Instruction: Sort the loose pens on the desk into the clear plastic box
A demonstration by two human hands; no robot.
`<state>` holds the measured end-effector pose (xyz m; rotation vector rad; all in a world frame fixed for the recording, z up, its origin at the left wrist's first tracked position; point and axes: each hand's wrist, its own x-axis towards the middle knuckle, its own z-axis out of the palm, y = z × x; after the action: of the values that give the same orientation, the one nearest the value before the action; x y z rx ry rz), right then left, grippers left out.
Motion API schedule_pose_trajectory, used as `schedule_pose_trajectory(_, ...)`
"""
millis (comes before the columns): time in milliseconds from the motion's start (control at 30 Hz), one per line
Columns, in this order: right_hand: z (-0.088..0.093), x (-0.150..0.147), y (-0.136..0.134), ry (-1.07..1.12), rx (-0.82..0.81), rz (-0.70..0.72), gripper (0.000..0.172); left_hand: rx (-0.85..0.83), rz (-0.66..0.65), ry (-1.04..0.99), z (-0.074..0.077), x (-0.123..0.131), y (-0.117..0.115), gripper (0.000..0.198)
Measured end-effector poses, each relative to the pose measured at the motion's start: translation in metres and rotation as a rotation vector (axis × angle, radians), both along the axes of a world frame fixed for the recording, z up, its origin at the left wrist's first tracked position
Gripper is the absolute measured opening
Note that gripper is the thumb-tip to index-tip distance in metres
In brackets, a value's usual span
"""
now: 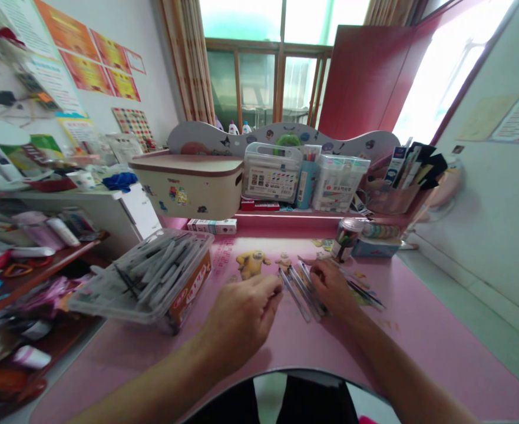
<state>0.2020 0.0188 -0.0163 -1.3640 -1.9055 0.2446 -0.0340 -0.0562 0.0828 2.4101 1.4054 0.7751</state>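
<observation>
My left hand (245, 315) is over the pink desk, just left of a row of pens. Its fingers are curled into a pinch, and whatever they hold, if anything, is hidden. My right hand (332, 285) lies across the right side of the pale, slim pens (295, 295), fingers bent down around them. Several thin dark sticks, perhaps pens or refills, (366, 293) lie to the right of that hand. Further left, a clear plastic tray (109, 315) heaped with grey-white pens (166, 265) sits on an orange-brown box (192, 285).
A dark can (346, 240) and a blue box (376, 247) stand at the desk's back right. On the raised shelf are a cream lidded bin (188, 194), clear marker cases (270, 176) and a pen holder (392, 197). Cluttered shelves (56, 259) flank the left.
</observation>
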Motion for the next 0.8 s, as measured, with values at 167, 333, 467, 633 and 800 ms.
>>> schedule_pose_trajectory(167, -0.004, 0.007, 0.005, -0.174, -0.054, -0.089, 0.015, -0.348, -0.089, -0.396, -0.044, 0.046, 0.029, 0.014)
schedule_pose_trajectory(333, -0.006, 0.009, 0.003, -0.324, -0.161, -0.148, 0.017, -0.573, 0.068, -0.828, -0.086, 0.057, 0.045, 0.003)
schedule_pose_trajectory(467, -0.004, 0.007, 0.000, -0.363, -0.253, -0.189, 0.019, -0.674, 0.158, -1.095, -0.109, 0.058, 0.045, 0.007)
schedule_pose_trajectory(633, 0.000, 0.007, 0.003, -0.276, -0.293, -0.215, 0.021, -0.692, 0.128, -1.173, -0.114, 0.057, 0.045, 0.014)
schedule_pose_trajectory(800, 0.009, 0.000, -0.001, 0.212, -0.254, 0.059, 0.015, -0.690, 0.111, -1.272, -0.099, 0.054, 0.044, 0.032)
